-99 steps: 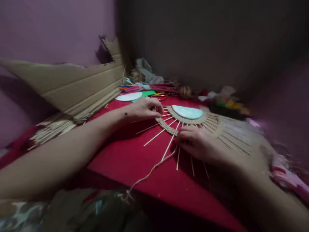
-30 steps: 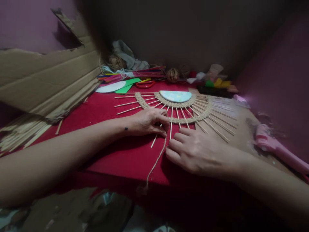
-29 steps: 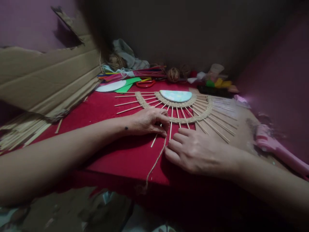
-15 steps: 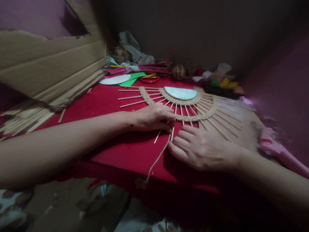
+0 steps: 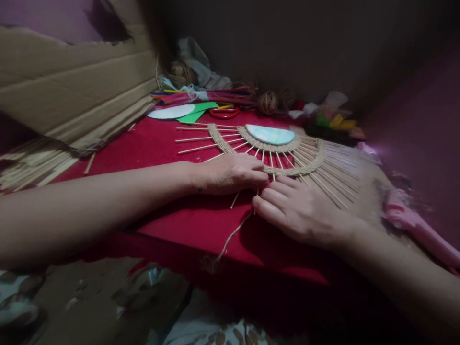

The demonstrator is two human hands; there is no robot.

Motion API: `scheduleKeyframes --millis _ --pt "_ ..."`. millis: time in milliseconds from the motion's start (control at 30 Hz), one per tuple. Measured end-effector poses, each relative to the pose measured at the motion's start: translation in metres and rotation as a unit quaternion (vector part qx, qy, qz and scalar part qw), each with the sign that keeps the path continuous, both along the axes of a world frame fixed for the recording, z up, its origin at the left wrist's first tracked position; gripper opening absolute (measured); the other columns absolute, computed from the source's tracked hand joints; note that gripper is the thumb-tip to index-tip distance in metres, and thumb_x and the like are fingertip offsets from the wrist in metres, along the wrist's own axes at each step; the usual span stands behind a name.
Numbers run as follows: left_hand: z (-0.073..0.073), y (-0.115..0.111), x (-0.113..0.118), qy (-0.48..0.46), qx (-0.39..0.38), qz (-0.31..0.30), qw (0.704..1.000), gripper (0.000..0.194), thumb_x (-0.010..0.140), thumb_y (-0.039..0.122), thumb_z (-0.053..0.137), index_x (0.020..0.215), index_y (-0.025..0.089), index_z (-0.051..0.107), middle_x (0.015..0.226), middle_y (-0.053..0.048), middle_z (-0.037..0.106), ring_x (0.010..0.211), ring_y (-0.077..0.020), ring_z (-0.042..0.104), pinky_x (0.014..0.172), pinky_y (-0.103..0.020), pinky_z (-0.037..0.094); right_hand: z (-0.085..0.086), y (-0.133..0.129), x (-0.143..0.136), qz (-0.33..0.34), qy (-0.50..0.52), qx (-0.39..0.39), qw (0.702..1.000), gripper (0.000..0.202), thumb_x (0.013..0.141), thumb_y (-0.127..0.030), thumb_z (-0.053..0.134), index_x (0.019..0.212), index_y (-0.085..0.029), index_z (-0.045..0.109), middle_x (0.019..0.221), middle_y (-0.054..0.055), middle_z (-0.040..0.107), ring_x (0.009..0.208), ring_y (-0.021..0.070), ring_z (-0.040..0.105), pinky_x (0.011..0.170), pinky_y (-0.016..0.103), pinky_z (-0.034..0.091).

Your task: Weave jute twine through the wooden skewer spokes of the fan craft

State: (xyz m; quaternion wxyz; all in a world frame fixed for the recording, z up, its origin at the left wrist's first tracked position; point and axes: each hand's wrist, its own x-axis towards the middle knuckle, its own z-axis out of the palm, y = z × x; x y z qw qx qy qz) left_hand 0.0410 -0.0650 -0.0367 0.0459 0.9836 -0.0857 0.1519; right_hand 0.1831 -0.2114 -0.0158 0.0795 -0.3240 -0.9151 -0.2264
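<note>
A half-round woven fan of thin wooden sticks and twine bands [image 5: 311,167] lies on the red cloth, with a pale blue-green half disc [image 5: 270,134] at its centre. My left hand [image 5: 239,173] is closed on the fan's outer twine band, covering several sticks. Close beside it, my right hand [image 5: 291,208] has its fingers curled in, with thumb and forefinger pinched on a loose length of twine [image 5: 232,235]. That twine trails toward the front edge of the table and ends in a frayed tip. Both sets of fingertips are partly hidden.
Cardboard [image 5: 89,91] leans at the left above a bundle of sticks [image 5: 32,167]. Along the back lie a twine ball [image 5: 268,102], red-handled scissors [image 5: 224,113], green sheets [image 5: 197,111] and a white half disc [image 5: 171,111]. A pink glue gun [image 5: 413,215] rests at the right.
My right hand has moved slightly up and closer to my left hand. The twine that came from my left fingertips now runs from my right thumb and forefinger.
</note>
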Motion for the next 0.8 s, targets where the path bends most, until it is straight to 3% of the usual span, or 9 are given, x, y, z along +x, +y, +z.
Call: scheduleKeyframes --millis 133,233,400,567,700,800 --pt "0.001 -0.001 0.000 -0.013 0.019 -0.014 1.000 0.024 0.093 0.021 0.043 0.084 0.017 0.065 0.078 -0.005 0.056 0.071 -0.0158 0.045 0.064 -0.029 0.033 -0.004 -0.017 -0.009 -0.042 0.098 -0.040 0.994 0.023 0.093 -0.014 0.039 0.091 -0.013 0.062 0.066 0.002 0.056 0.060 0.0141 0.045 0.062 0.030 0.034" --pt "0.001 -0.001 -0.001 -0.005 0.009 -0.006 1.000 0.021 0.092 0.021 0.047 0.083 0.018 0.066 0.077 -0.004 0.055 0.071 -0.0150 0.044 0.063 -0.029 0.032 -0.006 -0.031 -0.022 -0.070 0.075 -0.062 0.993 0.024 0.091 -0.014 0.042 0.106 -0.010 0.060 0.064 0.001 0.055 0.057 0.0152 0.045 0.058 0.032 0.030" --pt "-0.001 -0.001 -0.001 -0.002 -0.010 0.015 1.000 0.018 0.090 0.022 0.050 0.081 0.019 0.065 0.076 -0.004 0.054 0.069 -0.0142 0.043 0.060 -0.028 0.029 -0.007 -0.037 -0.035 -0.093 0.020 -0.097 0.991 0.020 0.088 -0.012 0.039 0.078 -0.016 0.056 0.061 0.002 0.054 0.052 0.0164 0.043 0.058 0.034 0.029" --pt "-0.001 0.001 -0.001 -0.019 -0.022 -0.006 1.000 0.016 0.089 0.020 0.051 0.081 0.018 0.065 0.075 -0.003 0.054 0.068 -0.0141 0.043 0.060 -0.028 0.029 -0.001 -0.038 -0.023 -0.101 0.002 -0.150 0.984 0.022 0.086 -0.008 0.036 0.073 -0.018 0.050 0.057 0.001 0.052 0.047 0.0148 0.038 0.055 0.032 0.029" --pt "0.000 0.001 -0.002 -0.019 -0.020 -0.017 0.999 0.018 0.090 0.021 0.051 0.081 0.018 0.066 0.076 -0.004 0.055 0.069 -0.0135 0.045 0.060 -0.027 0.030 0.017 -0.040 -0.007 -0.189 0.071 -0.281 0.938 0.013 0.084 -0.011 0.044 0.076 -0.019 0.050 0.057 -0.002 0.052 0.046 0.0110 0.039 0.048 0.026 0.025" --pt "0.001 0.001 -0.003 -0.011 -0.023 -0.014 1.000 0.017 0.090 0.022 0.052 0.081 0.017 0.066 0.076 -0.003 0.055 0.070 -0.0131 0.046 0.061 -0.025 0.032 0.026 -0.040 0.006 -0.253 0.232 -0.379 0.859 0.010 0.087 -0.019 0.047 0.078 -0.020 0.050 0.060 -0.003 0.055 0.049 0.0092 0.043 0.045 0.023 0.027"
